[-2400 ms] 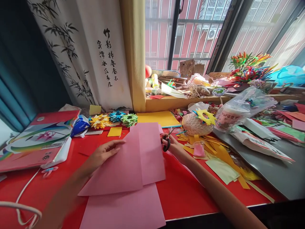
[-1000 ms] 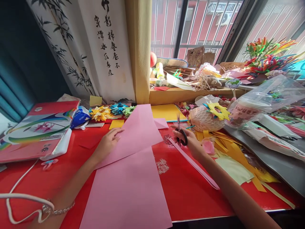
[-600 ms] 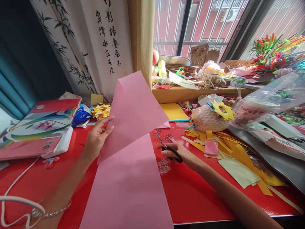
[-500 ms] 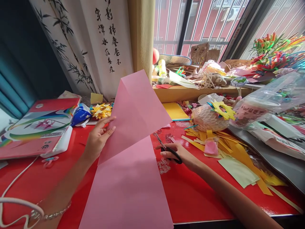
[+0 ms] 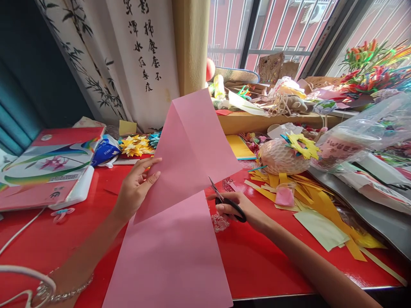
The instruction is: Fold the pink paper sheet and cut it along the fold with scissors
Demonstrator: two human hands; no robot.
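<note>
Now lifted off the red table [image 5: 272,265] toward frame centre: folded pink sheet [image 5: 192,149] pinched by left hand [image 5: 136,190], scissors [image 5: 226,201] gripped low in right hand [image 5: 239,209], trimming apparently finished.

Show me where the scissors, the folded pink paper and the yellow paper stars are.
scissors [image 5: 231,205]: head view, on the black handle loop in the right hand.
folded pink paper [image 5: 189,149]: head view, middle of the raised sheet.
yellow paper stars [image 5: 134,145]: head view, centre of the cluster.
</note>
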